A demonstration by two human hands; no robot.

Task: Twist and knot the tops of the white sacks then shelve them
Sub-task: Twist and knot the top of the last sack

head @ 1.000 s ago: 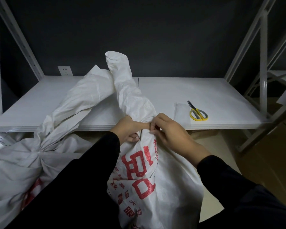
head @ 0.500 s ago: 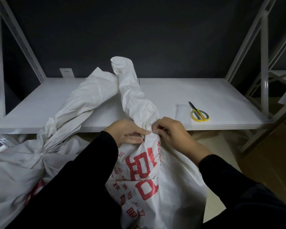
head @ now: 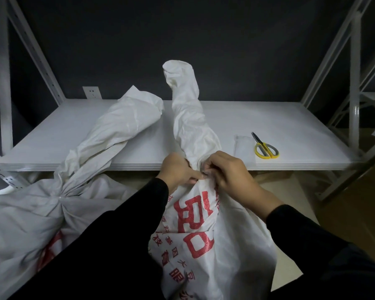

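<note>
**Both hands at sack neck**

Left hand (head: pixel 178 169) and right hand (head: pixel 232 176) curl round the sack (head: pixel 204 230) neck at the shelf (head: pixel 279 126) edge; fingertips meet, possibly pinching a tie; twisted top stands upright; second sack (head: pixel 30 213) lies left, tied.

Your red-printed sack (head: pixel 204 245) stands before the shelf (head: pixel 268 118), its top twisted into a thick rope rising above the shelf's front edge. Left of it, the second sack (head: pixel 20 224) is cinched at the neck, its top lying on the shelf.
</note>
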